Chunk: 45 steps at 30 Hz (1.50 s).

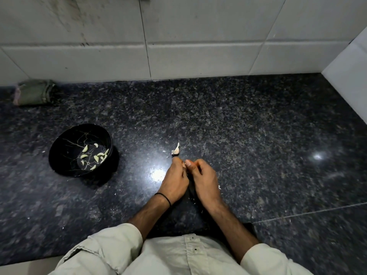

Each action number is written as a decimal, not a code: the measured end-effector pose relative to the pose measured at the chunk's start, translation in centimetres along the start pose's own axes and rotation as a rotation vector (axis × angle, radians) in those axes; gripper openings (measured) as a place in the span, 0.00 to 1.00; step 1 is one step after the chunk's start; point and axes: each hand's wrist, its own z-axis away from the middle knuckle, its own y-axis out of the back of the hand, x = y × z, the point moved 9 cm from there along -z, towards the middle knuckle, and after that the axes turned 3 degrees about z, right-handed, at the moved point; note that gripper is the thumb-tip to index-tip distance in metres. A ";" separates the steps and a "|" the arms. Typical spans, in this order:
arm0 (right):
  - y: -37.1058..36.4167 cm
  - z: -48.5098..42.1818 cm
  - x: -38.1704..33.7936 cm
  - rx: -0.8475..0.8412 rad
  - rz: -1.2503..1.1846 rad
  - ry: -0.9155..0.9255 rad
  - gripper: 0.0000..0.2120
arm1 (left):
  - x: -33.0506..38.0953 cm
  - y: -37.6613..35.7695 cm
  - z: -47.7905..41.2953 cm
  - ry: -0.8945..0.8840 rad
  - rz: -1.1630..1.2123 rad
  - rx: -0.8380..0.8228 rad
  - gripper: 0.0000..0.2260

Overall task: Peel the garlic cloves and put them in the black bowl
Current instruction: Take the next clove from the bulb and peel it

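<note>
A black bowl [65, 155] with gold crack lines stands on the dark granite counter at the left and holds several peeled garlic cloves [96, 157]. My left hand [174, 179] and my right hand [204, 179] meet at the counter's middle, fingers curled together around something small that the fingers hide. An unpeeled garlic piece [176, 150] with papery skin lies on the counter just beyond my left fingertips. A black band circles my left wrist.
A folded green cloth [34, 95] lies at the back left against the white tiled wall [178, 46]. Small bits of garlic skin [219, 187] are scattered near my hands. A white wall edge [349, 62] bounds the counter at the right.
</note>
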 end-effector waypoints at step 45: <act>1.0 0.5 1.5 0.061 0.002 0.010 0.05 | -2.4 0.4 0.6 0.020 0.067 0.045 0.02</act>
